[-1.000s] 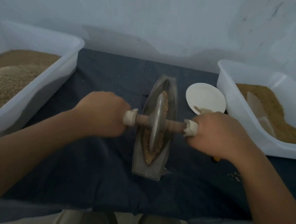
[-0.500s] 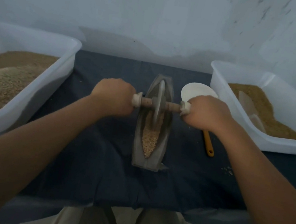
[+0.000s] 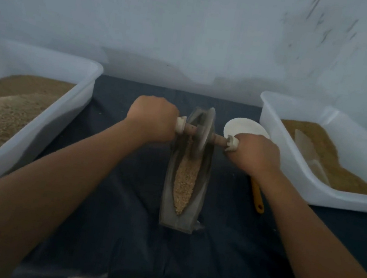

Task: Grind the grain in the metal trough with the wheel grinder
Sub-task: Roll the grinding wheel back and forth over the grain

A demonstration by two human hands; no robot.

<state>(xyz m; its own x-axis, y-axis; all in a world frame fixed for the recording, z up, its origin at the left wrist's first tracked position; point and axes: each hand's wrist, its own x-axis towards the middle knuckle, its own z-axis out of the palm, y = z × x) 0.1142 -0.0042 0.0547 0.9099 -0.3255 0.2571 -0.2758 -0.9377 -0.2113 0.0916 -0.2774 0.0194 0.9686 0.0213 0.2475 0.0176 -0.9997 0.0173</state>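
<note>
Right now the person holds the wheel grinder (image 3: pixel 204 130) with both hands. The left hand (image 3: pixel 152 120) has its grip shut tight round the left end of the wooden rod, and the right hand (image 3: pixel 256 154) has its grip shut tight round the right end. The rod is not level, and its left end sits a bit higher in the picture. The round wheel stands in the metal trough (image 3: pixel 167 198), close to the trough's 12 o'clock end, and its top leans a little toward 1 o'clock. The trough lies in the middle of the dark cloth surface (image 3: pixel 120 201), with its long side going from 12 o'clock to 6 o'clock. The grain (image 3: pixel 185 182) fills the groove from the wheel down to the 6 o'clock tip. At 9 o'clock from the trough sits a big white tub (image 3: pixel 60 125) full of brown grain. At 3 o'clock sits another white tub (image 3: pixel 287 168) with brown grain and a pale scoop (image 3: pixel 307 150) lying in it. A white plate (image 3: pixel 244 126) rests at 1 o'clock from the trough, partly hidden by the right hand. A yellow handle (image 3: pixel 257 195) sticks out from under the right wrist toward 5 o'clock.
</note>
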